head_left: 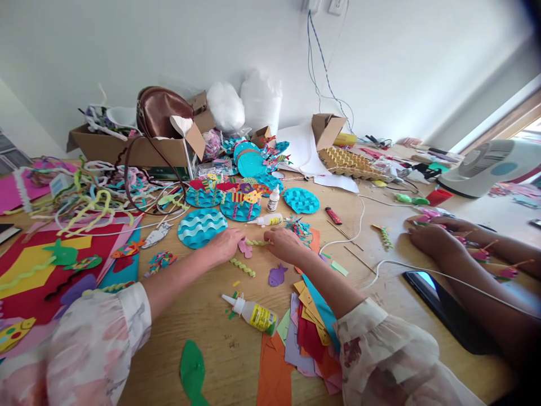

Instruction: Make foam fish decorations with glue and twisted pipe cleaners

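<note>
My left hand [227,243] has its fingers closed at the left end of a small yellow-green twisted strip [256,243], beside a pink paper piece [245,248]. On the strip's right end, my right hand [282,242] closes its fingertips. A second yellow-green twisted strip [242,267] lies just below my left hand. The purple paper fish [278,275] is below my right hand. Left of my left hand is a blue disc with wavy bands [202,228]. A glue bottle [256,315] lies nearer to me.
Stacked coloured paper [310,332] and a green paper shape [192,366] lie in front. Decorated blue discs [240,206] and a small white bottle [274,199] stand behind. At right are a phone [443,304], a white cable [362,223] and another person's hands [433,241].
</note>
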The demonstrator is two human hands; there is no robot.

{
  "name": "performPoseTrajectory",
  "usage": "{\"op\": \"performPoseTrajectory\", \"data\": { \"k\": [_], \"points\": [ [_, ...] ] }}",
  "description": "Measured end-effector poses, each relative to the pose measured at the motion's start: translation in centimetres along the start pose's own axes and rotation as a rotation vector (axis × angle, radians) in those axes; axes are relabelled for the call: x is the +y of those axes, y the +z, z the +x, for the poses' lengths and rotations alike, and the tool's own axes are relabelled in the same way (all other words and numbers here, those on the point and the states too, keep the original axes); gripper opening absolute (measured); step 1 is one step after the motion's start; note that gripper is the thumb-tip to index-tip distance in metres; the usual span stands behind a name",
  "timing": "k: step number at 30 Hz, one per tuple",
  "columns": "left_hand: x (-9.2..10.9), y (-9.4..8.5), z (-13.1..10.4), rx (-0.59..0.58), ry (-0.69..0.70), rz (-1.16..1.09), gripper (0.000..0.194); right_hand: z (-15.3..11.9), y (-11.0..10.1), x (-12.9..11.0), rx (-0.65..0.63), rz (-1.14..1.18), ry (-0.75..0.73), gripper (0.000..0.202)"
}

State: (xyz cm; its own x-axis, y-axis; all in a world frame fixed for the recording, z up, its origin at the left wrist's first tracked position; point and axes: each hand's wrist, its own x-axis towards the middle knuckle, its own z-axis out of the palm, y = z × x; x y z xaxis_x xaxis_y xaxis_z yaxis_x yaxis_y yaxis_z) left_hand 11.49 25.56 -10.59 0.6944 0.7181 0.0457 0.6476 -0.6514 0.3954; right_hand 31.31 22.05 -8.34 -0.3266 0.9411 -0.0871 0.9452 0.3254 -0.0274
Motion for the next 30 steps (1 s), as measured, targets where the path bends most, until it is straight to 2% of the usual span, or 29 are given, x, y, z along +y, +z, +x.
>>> {"op": "performPoseTrajectory", "data": {
  "k": [5,14,24,30],
  "points": [
    [0.0,0.1,-0.4,-0.002,0.072,-0.036,0.027,-0.2,-0.2,-0.9,0.083,0.061,-0.058,0.026],
    [0.0,-0.5,-1.1,-0.057,0.184,-0.084,0.039,1.3,2.2,-1.3,0.138,0.110,-0.112,0.019],
    [0.6,-0.8,-0.8,-0.087,0.129,-0.080,0.039,1.7,3.0,-1.2,0.157,0.122,-0.151,0.020],
    [0.5,-0.8,-0.4,-0.104,0.082,-0.068,0.030,1.7,2.8,-1.5,0.142,0.120,-0.152,0.020]
  ]
}}
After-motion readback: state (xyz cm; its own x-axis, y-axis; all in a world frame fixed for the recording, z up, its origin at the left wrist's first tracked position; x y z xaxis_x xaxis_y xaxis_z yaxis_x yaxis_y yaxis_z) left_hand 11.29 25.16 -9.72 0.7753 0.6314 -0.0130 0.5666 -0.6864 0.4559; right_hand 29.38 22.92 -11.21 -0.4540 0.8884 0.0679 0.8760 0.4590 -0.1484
